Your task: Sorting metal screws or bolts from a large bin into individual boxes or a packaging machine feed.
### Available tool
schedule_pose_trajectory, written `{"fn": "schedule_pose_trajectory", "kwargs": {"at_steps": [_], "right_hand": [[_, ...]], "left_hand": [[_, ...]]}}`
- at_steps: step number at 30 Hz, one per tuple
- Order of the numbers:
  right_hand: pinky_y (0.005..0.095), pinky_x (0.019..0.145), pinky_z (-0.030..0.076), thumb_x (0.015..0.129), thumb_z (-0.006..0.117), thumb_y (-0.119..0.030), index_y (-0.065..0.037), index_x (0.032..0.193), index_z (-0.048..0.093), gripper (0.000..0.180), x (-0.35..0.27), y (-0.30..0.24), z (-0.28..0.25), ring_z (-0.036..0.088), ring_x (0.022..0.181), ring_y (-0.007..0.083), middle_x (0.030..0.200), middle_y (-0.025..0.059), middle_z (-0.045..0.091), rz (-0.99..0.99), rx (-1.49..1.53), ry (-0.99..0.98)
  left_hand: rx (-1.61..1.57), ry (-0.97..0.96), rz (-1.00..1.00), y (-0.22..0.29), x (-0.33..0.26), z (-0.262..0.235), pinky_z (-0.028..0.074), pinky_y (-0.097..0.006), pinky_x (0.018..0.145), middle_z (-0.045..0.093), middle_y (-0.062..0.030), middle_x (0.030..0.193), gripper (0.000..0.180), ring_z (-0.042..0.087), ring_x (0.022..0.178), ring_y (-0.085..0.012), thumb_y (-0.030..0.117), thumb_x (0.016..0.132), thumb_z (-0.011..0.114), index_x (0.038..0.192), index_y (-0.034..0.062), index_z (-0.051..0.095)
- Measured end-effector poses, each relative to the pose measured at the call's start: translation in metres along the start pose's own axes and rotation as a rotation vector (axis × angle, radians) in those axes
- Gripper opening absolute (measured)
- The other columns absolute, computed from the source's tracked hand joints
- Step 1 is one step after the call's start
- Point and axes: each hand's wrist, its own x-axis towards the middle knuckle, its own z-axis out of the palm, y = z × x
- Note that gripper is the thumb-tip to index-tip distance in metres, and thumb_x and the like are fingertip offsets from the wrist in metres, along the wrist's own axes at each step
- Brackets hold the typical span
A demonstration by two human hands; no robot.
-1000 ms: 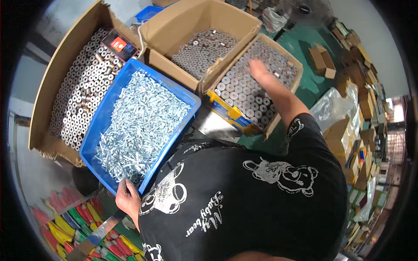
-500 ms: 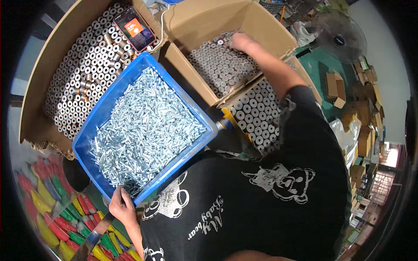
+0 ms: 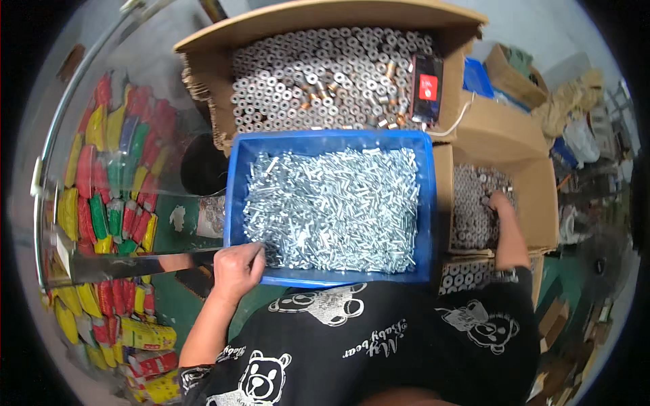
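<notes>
Cluttered workshop, cardboard boxes all round. The left hand [image 3: 237, 265] curls its fingers into the zinc screws [image 3: 335, 206] at the blue bin's [image 3: 237, 176] near corner. The right hand [image 3: 500, 203] rests, fingers bent, on metal sleeves [image 3: 470, 216] in the cardboard box [image 3: 535, 203]; its grip cannot be made out.

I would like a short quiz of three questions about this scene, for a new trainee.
1. True or false: the left hand is at the near left corner of the blue bin of silver screws.
2. Where does the right hand reach? A) the blue bin B) the cardboard box on the right C) the phone
3. Fill in: the phone lies in the large cardboard box, ____ the blue bin in the picture.

Key: 1 true; 2 B; 3 above.
</notes>
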Motion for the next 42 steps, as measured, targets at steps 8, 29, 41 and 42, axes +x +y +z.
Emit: {"fn": "schedule_pose_trajectory", "kwargs": {"at_steps": [8,29,41,42], "right_hand": [[0.0211,0.043,0.041,0.090,0.063,-0.031,-0.007,0.116,0.053,0.037,-0.110,-0.215,-0.264,0.055,0.059,0.0111,0.085,0.0053,0.058,-0.618,1.304,-0.074],[0.0464,0.077,0.053,0.081,0.064,-0.016,-0.006,0.105,0.063,0.026,-0.056,-0.491,-0.322,0.065,0.089,0.0391,0.099,0.0244,0.066,-0.335,0.448,0.958],[0.0314,0.073,0.047,0.087,0.062,-0.023,-0.004,0.122,0.057,0.040,-0.251,-0.666,-0.236,0.061,0.086,0.0204,0.099,0.0144,0.065,-1.025,0.959,0.049],[0.0375,0.091,0.048,0.085,0.063,-0.023,-0.004,0.125,0.054,0.046,-0.253,-0.664,-0.235,0.063,0.104,0.0318,0.110,0.0208,0.065,-1.067,0.874,0.223]], "left_hand": [[0.006,0.023,0.050,-0.005,-0.009,-0.009,0.047,-0.043,0.052,0.057,-0.0129,0.060,0.013,0.059,0.056,-0.0320,0.011,0.078,0.062,0.067,0.0057,0.058],[-0.282,0.143,0.163,-0.035,-0.020,0.004,0.046,-0.045,0.048,0.054,-0.0128,0.055,0.018,0.057,0.051,-0.0333,0.012,0.076,0.059,0.061,0.0080,0.051],[-0.179,0.068,0.136,-0.025,-0.018,0.001,0.049,-0.048,0.056,0.060,-0.0149,0.061,0.018,0.061,0.059,-0.0362,0.015,0.079,0.056,0.063,0.0057,0.057],[-0.182,0.092,0.142,-0.026,-0.019,0.003,0.049,-0.048,0.056,0.060,-0.0150,0.061,0.018,0.061,0.059,-0.0360,0.014,0.079,0.057,0.063,0.0057,0.057]]}}
